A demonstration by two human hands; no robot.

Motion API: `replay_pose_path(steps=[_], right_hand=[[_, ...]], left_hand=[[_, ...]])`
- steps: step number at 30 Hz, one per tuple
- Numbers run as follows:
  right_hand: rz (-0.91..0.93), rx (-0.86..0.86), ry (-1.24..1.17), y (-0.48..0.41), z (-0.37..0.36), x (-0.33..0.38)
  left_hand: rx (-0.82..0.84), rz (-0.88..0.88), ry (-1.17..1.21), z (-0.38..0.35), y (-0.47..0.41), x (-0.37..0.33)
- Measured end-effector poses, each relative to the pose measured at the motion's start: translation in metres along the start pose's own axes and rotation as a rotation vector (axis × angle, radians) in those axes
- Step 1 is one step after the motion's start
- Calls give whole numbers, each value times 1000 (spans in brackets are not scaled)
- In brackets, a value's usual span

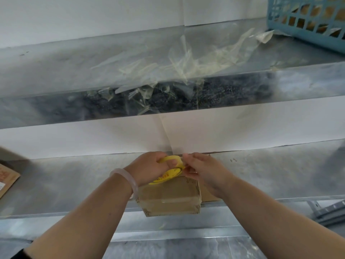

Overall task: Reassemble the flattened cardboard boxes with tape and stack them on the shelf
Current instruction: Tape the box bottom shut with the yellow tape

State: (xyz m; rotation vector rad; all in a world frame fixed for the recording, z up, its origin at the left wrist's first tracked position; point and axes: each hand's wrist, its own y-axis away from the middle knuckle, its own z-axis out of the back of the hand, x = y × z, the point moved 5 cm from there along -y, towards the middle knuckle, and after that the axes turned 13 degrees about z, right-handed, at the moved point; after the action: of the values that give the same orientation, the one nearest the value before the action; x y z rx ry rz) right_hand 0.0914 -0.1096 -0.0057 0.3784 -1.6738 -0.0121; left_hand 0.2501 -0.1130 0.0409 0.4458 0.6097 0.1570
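Observation:
A small brown cardboard box (169, 199) sits at the front edge of the metal shelf (74, 184), its top and sides covered with clear tape. Just above its far side my left hand (149, 169) grips a yellow roll of tape (172, 166), fingers curled round the roll. My right hand (201, 172) pinches the roll's right side, where the tape end seems to be. A pale bangle is on my left wrist.
A flat brown cardboard piece (7, 182) lies at the left of the shelf. The upper shelf (93, 58) holds strips of used clear tape (186, 62) hanging over its edge, and a blue plastic basket (308, 19) at the far right. Grey metal brackets (326, 212) lie low right.

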Motion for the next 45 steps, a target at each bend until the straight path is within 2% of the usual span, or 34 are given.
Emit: replay_pose_path(steps=[4,8,12,14,20,25,29,33,36,45], right_hand=[[23,-49,82,-5,0,-10],[4,-78,25,-9,5,-19],[30,-18,235,-11,6,-17],[46,-23,263,-10,8,-15],[85,-114,182,-3,28,-3],[-51,-148,-115,6,22,-4],[-99,-113,-105,9,20,-18],[-89,-147,-157,5,24,-24],[-78,-158,-149,5,24,-25],[70,-308,5,8,79,-9]], left_hand=[[25,-30,-57,3,4,2],[138,-65,27,8,11,16],[-16,-92,47,17,11,21],[-86,-90,23,19,11,20],[-235,28,-221,27,1,20],[-220,-7,-397,17,-6,1],[-140,-27,-265,20,-6,7],[-37,-25,33,28,-2,24],[-83,-36,154,33,-3,32],[-110,-35,-6,17,-18,16]])
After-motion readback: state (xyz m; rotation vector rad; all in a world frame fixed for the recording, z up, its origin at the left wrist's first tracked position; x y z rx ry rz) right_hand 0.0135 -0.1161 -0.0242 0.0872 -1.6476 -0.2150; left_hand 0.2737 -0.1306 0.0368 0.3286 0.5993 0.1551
